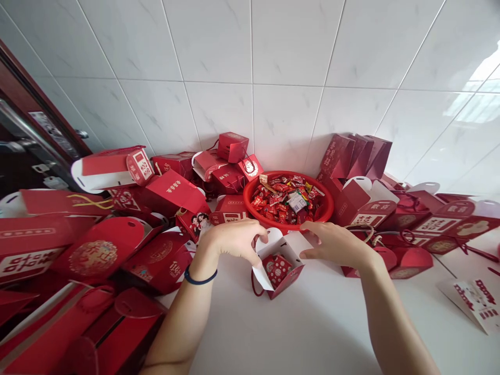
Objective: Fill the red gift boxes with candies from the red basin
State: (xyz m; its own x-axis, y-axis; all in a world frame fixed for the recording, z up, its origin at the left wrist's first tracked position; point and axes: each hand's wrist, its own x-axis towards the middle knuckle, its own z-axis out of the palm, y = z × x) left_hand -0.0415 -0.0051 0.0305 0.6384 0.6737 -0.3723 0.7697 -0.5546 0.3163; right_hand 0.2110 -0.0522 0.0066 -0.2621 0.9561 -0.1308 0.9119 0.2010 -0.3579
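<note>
A small red gift box [278,271] stands open on the white floor, with a red patterned packet inside it. My left hand [230,240] is curled over the box's left white flap, fingers bent and pinching its edge. My right hand [336,244] rests just to the right of the box, fingers together and touching the right flap. Behind the box sits a round red basin [327,212] filled with red-wrapped sweets [289,200]. A dark band circles my left wrist.
Heaps of red gift boxes and flat unfolded cartons lie at the left [97,250], and more stand along the tiled wall at the right [390,208]. A dark door [23,140] is at the far left. A printed card [474,302] lies at the lower right.
</note>
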